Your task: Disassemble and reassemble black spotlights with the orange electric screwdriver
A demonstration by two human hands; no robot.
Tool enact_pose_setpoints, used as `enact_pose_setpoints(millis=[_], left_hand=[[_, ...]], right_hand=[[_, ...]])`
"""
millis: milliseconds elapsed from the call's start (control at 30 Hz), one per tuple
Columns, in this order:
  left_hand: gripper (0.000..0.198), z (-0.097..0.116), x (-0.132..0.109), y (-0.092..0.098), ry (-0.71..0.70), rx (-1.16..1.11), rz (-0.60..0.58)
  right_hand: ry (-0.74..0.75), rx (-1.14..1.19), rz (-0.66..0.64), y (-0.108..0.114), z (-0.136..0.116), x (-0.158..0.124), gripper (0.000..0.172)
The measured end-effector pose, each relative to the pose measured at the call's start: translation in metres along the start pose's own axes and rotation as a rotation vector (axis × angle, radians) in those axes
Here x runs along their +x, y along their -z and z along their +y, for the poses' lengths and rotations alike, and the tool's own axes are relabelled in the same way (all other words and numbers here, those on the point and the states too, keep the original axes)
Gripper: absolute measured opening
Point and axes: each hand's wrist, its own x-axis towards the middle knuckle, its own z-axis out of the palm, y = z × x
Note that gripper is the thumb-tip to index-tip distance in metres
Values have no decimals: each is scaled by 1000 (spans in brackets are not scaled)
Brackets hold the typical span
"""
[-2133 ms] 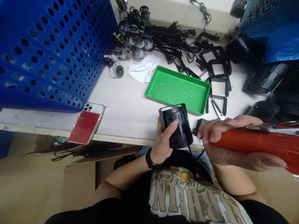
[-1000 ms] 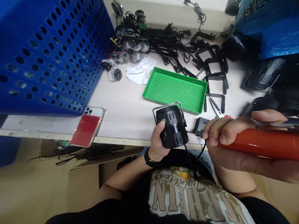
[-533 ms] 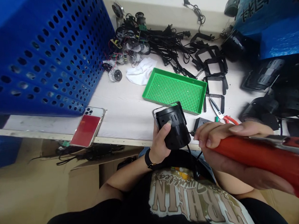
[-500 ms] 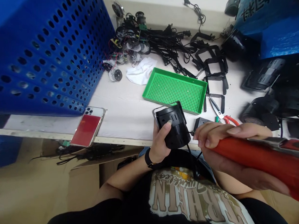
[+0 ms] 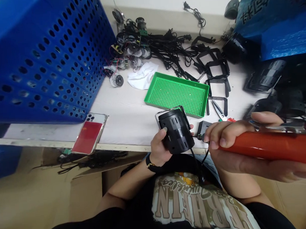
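My left hand (image 5: 159,149) is wrapped round a black slotted lamp housing (image 5: 177,132), held tilted over the table's front edge. A U-shaped bracket (image 5: 165,111) sits around the housing's upper end, and a black cord (image 5: 193,156) hangs from its lower end. My right hand (image 5: 232,141) grips a red-orange power screwdriver (image 5: 268,145) with a metal lever along its top. Its thin tip points left at the housing's right side, by the bracket arm. Whether the tip touches a screw there is too small to tell.
Behind the housing lies a green perforated tray (image 5: 176,93). Black brackets (image 5: 218,81), scissors (image 5: 218,110) and more lamp housings (image 5: 266,77) are on the right. Tangled cords (image 5: 165,46) lie at the back. A blue crate (image 5: 51,61) and a phone (image 5: 89,134) are on the left.
The screwdriver has swung to a more level angle, its rear end rising. My left hand has turned the lamp housing slightly, showing more of the bracket. The camera view has shifted a little.
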Motion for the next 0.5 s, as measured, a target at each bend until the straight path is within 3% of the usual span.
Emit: enact_pose_setpoints(millis=[100,300,500], left_hand=[[77,1,-3,6,49,-8,-34],[89,-1,-7,7,17,-19,-15],[87,-5,-7,11,-12,33,-5]], right_hand=[[92,26,48,0,-4,-3,52],[82,-35,26,0,-8,-9,50],[42,-5,-32,0,-10,-8,48]])
